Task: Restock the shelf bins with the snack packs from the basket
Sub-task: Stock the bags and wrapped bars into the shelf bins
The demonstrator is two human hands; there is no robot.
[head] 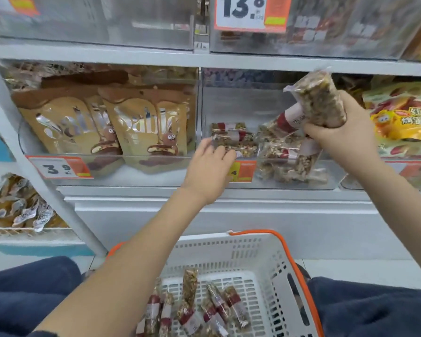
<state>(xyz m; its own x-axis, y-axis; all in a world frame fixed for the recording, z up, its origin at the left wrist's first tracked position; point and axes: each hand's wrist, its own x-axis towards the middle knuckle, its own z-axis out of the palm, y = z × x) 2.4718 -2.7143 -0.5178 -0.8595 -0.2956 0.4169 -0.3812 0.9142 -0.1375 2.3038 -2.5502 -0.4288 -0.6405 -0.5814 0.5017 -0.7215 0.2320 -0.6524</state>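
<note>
Right hand (pixel 336 139) gripping clear plastic nut-bar packs (pixel 323 103) mid-right, over the transparent shelf bin (pixel 265 183). Left hand (pixel 210 159) fingers extended, nudging stacked packs (pixel 231 139). More lying in white plastic basket (pixel 265 271), bottom centre. Light, stiff, slippery; grab mid-length.

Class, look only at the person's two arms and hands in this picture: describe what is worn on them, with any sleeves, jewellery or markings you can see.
Both forearms are bare from elbow to wrist: no sleeves reach them. The left hand and right hand wear no gloves, and no watch, ring, bracelet or marking shows. Dark blue fabric appears at the frame's bottom corners.
</note>
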